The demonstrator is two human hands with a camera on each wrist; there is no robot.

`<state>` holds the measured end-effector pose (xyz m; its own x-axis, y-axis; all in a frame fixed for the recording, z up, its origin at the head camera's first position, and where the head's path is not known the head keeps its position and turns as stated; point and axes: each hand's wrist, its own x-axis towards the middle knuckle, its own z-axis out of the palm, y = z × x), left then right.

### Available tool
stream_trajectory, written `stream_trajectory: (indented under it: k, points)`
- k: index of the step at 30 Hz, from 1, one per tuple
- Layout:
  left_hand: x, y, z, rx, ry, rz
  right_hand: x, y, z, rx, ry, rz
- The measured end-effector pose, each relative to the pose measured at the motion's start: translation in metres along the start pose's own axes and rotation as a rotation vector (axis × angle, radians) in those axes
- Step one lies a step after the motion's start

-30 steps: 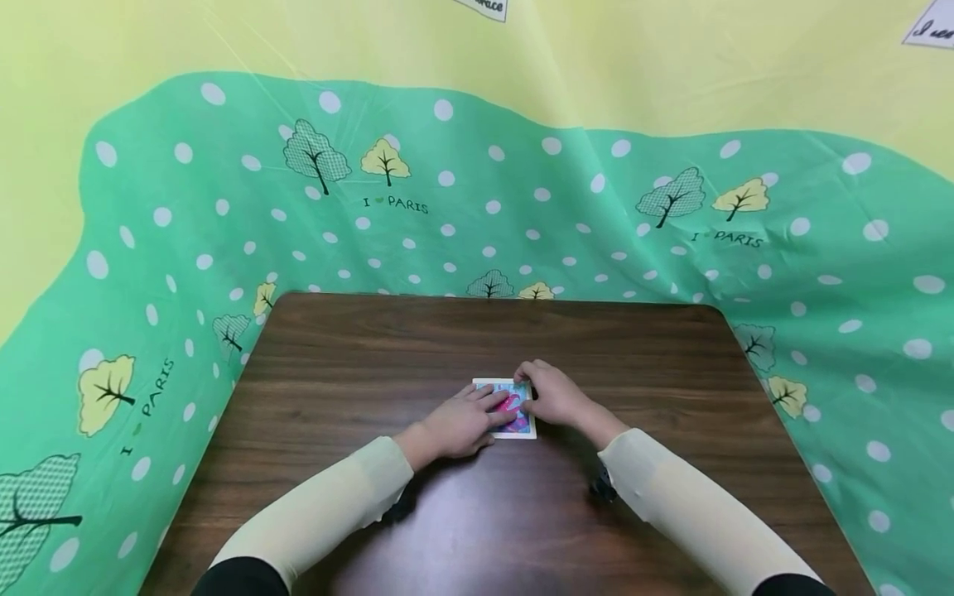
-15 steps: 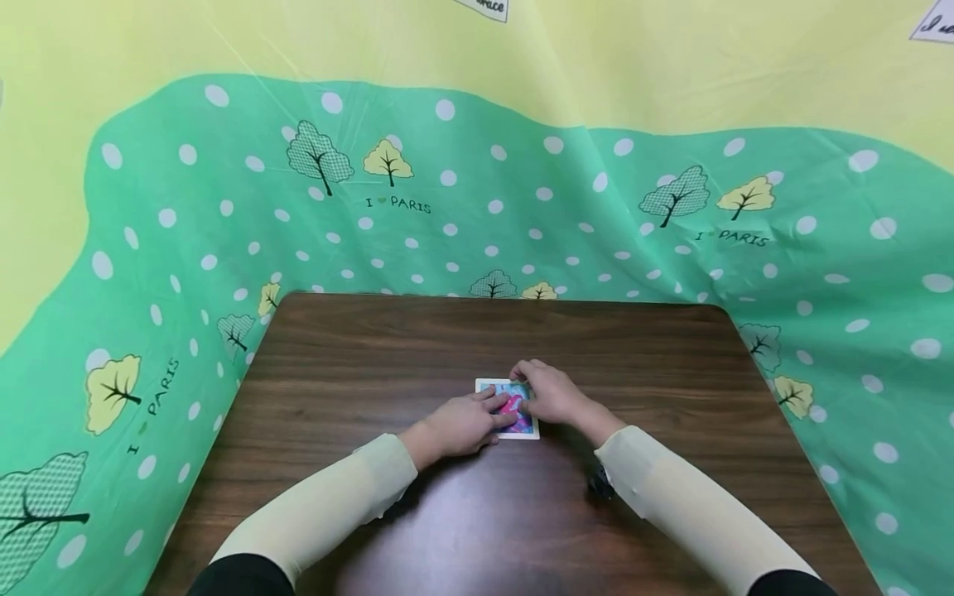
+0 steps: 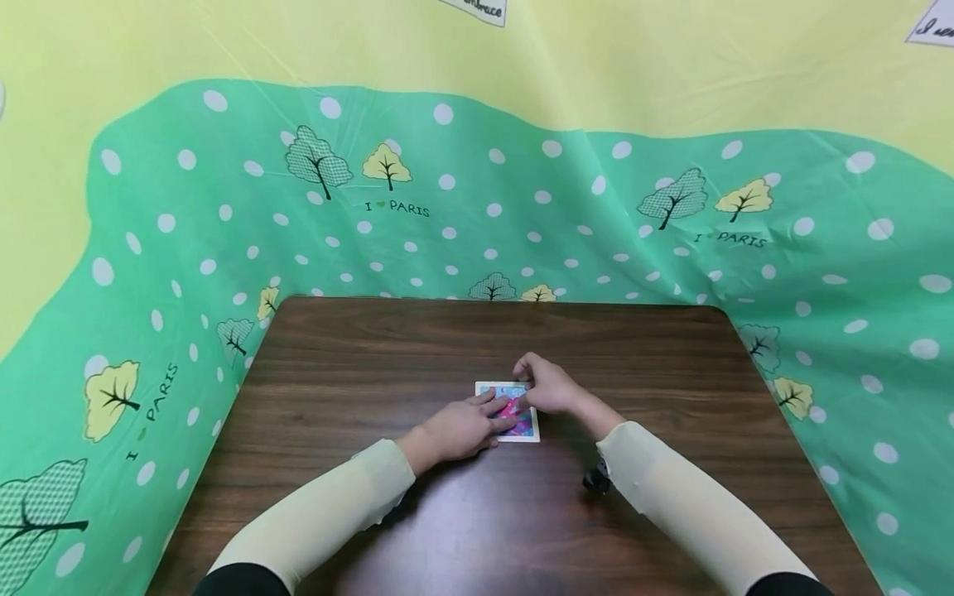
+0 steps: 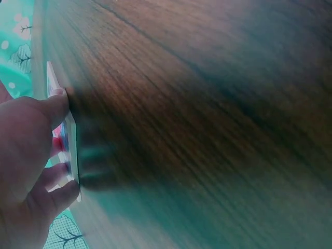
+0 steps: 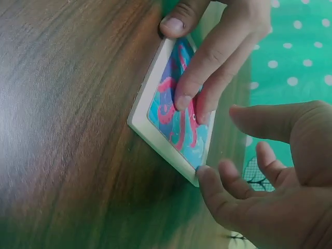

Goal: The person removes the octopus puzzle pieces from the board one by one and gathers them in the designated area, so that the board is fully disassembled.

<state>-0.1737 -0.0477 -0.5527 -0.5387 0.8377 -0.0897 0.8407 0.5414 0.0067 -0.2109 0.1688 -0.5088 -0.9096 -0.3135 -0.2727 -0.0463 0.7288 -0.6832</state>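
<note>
A thin square board [image 3: 527, 428] with a white border and a pink, blue and purple picture lies flat on the table. My left hand [image 3: 458, 429] rests on its left part; in the right wrist view two fairly straight fingers [image 5: 211, 57] lie on the picture and the thumb is at the border. At the board's right side is my right hand [image 3: 553, 391]. Its thumb stands apart from the other fingers, and one fingertip [image 5: 207, 176] is at or just beside a corner of the board [image 5: 142, 116]. Nothing is visibly pinched. The left palm hides part of the board.
The dark wooden table [image 3: 387, 339] extends around both arms. A green and yellow cloth [image 3: 417, 240] with dots and trees hangs behind and beside it. Under the right wrist shows a small black device [image 3: 596, 478].
The right hand has shifted slightly away from me, and its fingers have risen a little off the board's right side. The left hand and the board stay in place.
</note>
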Motion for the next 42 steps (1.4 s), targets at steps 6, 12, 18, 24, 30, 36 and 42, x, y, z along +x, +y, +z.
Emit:
stream_trajectory:
  k: [6,12,18,24,30,36,42]
  points:
    - [0.001,-0.001,-0.002,0.001,-0.007,0.003,0.003,0.003,-0.002,0.062,-0.012,0.009]
    - [0.001,-0.001,-0.001,-0.008,-0.030,-0.006,0.005,0.008,0.001,0.089,-0.019,0.026]
    - [0.001,0.000,0.000,-0.006,-0.023,-0.002,0.006,0.011,0.002,0.089,0.005,0.051]
    - [0.001,0.000,0.002,-0.002,-0.010,0.008,0.009,0.014,0.002,0.057,0.011,0.055]
    - [0.001,0.001,0.000,-0.009,-0.015,0.004,0.011,0.013,0.001,0.018,-0.036,0.039]
    - [0.002,0.001,-0.001,0.006,-0.015,0.003,0.010,0.013,0.003,-0.046,-0.025,0.021]
    - [0.002,0.000,0.000,0.010,-0.015,0.000,0.006,0.013,0.004,-0.199,0.017,-0.026]
